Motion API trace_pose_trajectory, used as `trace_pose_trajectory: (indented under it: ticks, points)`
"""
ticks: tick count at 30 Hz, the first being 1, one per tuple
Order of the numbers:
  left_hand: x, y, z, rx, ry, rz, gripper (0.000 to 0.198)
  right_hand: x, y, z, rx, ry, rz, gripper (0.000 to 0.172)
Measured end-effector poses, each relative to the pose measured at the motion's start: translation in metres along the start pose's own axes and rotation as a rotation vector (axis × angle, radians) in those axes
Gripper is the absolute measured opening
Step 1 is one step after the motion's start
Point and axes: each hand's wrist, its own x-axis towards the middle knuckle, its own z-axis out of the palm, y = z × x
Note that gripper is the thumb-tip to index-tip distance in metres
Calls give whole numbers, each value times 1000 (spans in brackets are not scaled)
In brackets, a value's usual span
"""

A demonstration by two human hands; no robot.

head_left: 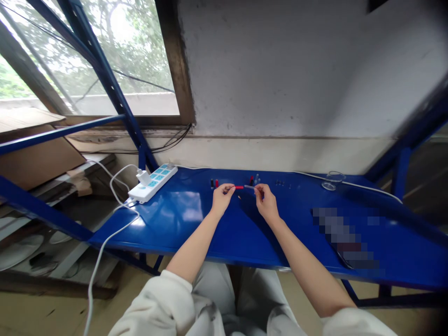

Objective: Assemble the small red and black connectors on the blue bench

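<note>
My left hand (221,196) hovers over the blue shelf top (182,214) and pinches a small red piece (239,187) by its left end. My right hand (265,198) is closed in a pinch on a thin pale rod (249,187) that points toward the red piece; the two tips nearly meet. Behind my hands lie several small black, red and clear parts (214,182), with more of the small parts (254,179) a little to the right.
A white power strip (154,182) with a plugged-in adapter and white cable sits at the shelf's left end. A small glass dish (329,185) stands at the back right beside a thin cable. A blurred patch covers part of the right side. Blue frame bars and a window rise at left.
</note>
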Motion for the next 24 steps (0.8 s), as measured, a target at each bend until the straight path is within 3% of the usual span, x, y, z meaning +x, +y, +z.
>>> trace_pose_trajectory:
  ticks: [10,18,24]
  points:
    - [-1,10,-2,-154,-70,-162,27,-1,-2,-2,136,-3,2,22]
    - [-3,10,1,-302,-257,-173,29,-1,2,3,217,-114,8,23]
    - [-7,13,8,-281,-264,-146,31,-2,8,4,180,-136,-51,28]
